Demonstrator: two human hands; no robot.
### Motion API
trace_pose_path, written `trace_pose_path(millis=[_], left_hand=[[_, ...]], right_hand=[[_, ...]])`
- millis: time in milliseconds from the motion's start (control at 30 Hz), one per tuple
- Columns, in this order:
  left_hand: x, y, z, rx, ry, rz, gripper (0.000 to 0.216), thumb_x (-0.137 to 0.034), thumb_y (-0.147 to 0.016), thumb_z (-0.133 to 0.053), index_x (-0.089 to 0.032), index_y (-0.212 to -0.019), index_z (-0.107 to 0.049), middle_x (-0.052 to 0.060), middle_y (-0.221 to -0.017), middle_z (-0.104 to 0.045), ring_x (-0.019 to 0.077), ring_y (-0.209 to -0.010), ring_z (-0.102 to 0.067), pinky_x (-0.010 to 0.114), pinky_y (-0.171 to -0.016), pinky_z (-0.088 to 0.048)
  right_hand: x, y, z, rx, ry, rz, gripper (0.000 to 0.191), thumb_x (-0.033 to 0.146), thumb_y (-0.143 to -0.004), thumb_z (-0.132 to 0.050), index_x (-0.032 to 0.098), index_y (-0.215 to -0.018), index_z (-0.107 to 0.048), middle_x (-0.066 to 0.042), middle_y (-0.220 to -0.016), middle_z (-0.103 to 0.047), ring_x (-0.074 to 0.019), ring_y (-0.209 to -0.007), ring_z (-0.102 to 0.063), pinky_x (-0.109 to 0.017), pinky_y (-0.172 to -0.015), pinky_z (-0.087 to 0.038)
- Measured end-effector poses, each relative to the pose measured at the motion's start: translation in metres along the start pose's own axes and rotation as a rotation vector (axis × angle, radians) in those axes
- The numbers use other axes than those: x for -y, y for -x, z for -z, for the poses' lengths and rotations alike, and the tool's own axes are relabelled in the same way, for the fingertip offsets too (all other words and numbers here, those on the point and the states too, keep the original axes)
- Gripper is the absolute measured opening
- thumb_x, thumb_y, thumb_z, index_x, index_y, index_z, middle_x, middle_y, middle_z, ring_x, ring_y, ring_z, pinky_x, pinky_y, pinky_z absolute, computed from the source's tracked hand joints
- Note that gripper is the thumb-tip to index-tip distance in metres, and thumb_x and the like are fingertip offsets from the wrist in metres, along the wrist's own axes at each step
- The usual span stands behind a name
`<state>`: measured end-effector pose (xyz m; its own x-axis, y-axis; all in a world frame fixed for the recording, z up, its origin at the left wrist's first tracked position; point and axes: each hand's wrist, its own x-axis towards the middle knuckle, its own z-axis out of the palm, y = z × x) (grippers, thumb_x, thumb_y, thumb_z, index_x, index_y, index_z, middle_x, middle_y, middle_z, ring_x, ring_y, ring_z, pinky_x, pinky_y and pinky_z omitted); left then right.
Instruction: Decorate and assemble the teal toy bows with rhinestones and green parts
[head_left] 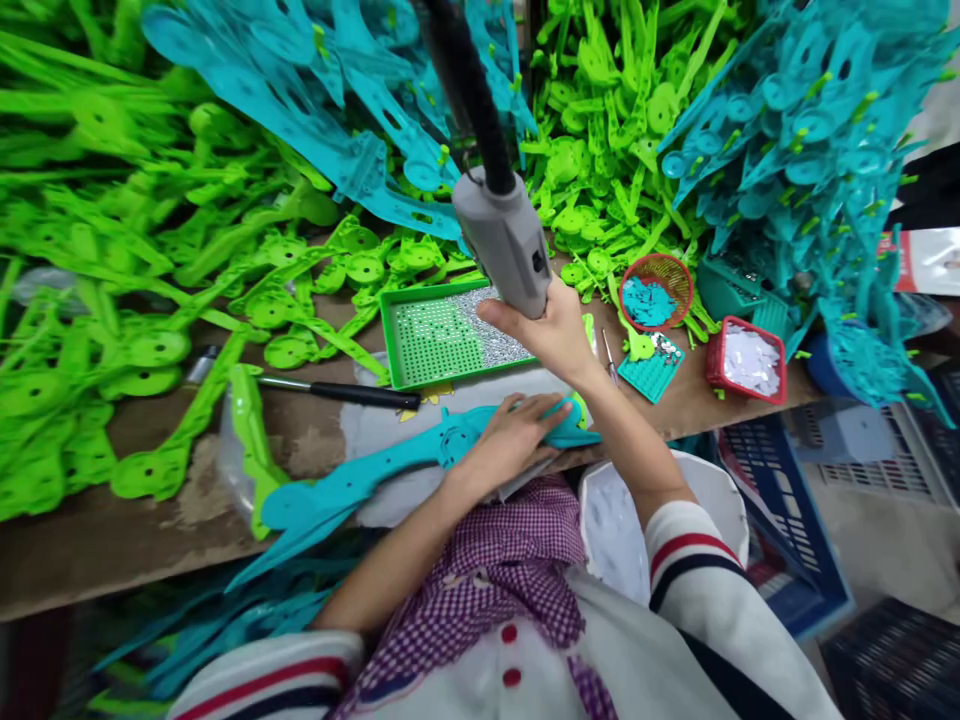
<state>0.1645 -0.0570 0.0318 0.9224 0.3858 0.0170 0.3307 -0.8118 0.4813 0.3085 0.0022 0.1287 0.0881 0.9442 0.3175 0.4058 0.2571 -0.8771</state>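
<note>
Nearest: a white shirt (472, 690) with red buttons, and over it a purple checked cloth (544, 590).
Blue part: one long piece (405, 455) lying along the near side of the table (112, 545), partly over a grey cloth (367, 435).
Its long axis: slantwise, from lower left to upper right; the pointed end aims down-left past the table edge, the other end lies by the left hand.
Left hand: laid across the right portion of the blue part (517, 430), fingers bent over it and lying close together; whether they pinch it, I cannot tell.
Right hand: wrapped around the lower end of a grey driver, fingers closed on it (559, 335), thumb pointing left.
Grey driver: body (499, 230) tilted, its black upper length running up and to the left; its tip is hidden.
Green tray: just beyond the blue part (420, 345), small silvery pieces filling its right half.
Left of tray: a black-handled tool (364, 395), lying roughly level.
Right of tray: a red basket of blue bits (686, 300) and a red box of white pieces (746, 389).
Back: heaped green parts (112, 130) and stacked blue parts (810, 130).
</note>
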Motion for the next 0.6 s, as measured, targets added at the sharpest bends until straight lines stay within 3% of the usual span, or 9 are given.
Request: trace_pose_path(millis=[133,267,433,500,600], left_hand=[[0.009,-0.008,-0.018,-0.026,0.071,0.067,0.062,-0.040,-0.092,-0.067,-0.029,-0.150,-0.047,0.010,-0.154,-0.051,0.0302,-0.132,-0.055,0.045,-0.106,-0.042],[0.010,0.001,-0.018,-0.003,0.101,0.073,0.062,-0.040,-0.090,-0.068,-0.027,-0.148,-0.050,0.011,-0.147,-0.057,0.0319,-0.132,-0.054,0.047,-0.106,-0.041],[0.006,-0.003,-0.012,0.040,0.090,0.111,0.085,-0.038,-0.086,-0.070,-0.021,-0.158,-0.029,0.015,-0.138,-0.059,0.0335,-0.126,-0.056,0.045,-0.103,-0.042],[0.005,-0.008,-0.010,0.071,0.049,0.100,0.090,-0.040,-0.083,-0.072,-0.019,-0.158,-0.026,0.016,-0.134,-0.060,0.0350,-0.122,-0.057,0.046,-0.101,-0.042],[0.006,-0.015,-0.009,0.091,0.055,0.069,0.084,-0.043,-0.080,-0.076,-0.020,-0.152,-0.039,0.015,-0.135,-0.059,0.0346,-0.122,-0.056,0.047,-0.102,-0.039]], right_hand=[[-0.012,0.002,0.002,0.007,-0.012,0.010,0.038,0.057,-0.087,-0.067,0.020,-0.092,-0.058,0.005,-0.078,-0.051,-0.0102,-0.074,-0.049,-0.025,-0.071,-0.044],[-0.012,-0.006,-0.008,0.047,-0.011,0.033,0.041,0.059,-0.086,-0.067,0.022,-0.103,-0.061,0.004,-0.086,-0.059,-0.0134,-0.082,-0.055,-0.028,-0.077,-0.049],[0.000,-0.007,-0.002,0.097,0.036,0.120,0.053,0.060,-0.086,-0.066,0.028,-0.127,-0.058,-0.001,-0.113,-0.065,-0.0192,-0.105,-0.061,-0.034,-0.092,-0.053],[-0.009,0.011,0.017,-0.015,0.075,0.086,0.051,0.059,-0.089,-0.062,0.030,-0.131,-0.057,-0.002,-0.117,-0.065,-0.0187,-0.108,-0.062,-0.035,-0.095,-0.052],[-0.044,0.061,0.055,-0.342,0.208,-0.137,0.049,0.055,-0.095,-0.055,0.024,-0.133,-0.057,-0.008,-0.117,-0.065,-0.0180,-0.102,-0.063,-0.033,-0.091,-0.053]])
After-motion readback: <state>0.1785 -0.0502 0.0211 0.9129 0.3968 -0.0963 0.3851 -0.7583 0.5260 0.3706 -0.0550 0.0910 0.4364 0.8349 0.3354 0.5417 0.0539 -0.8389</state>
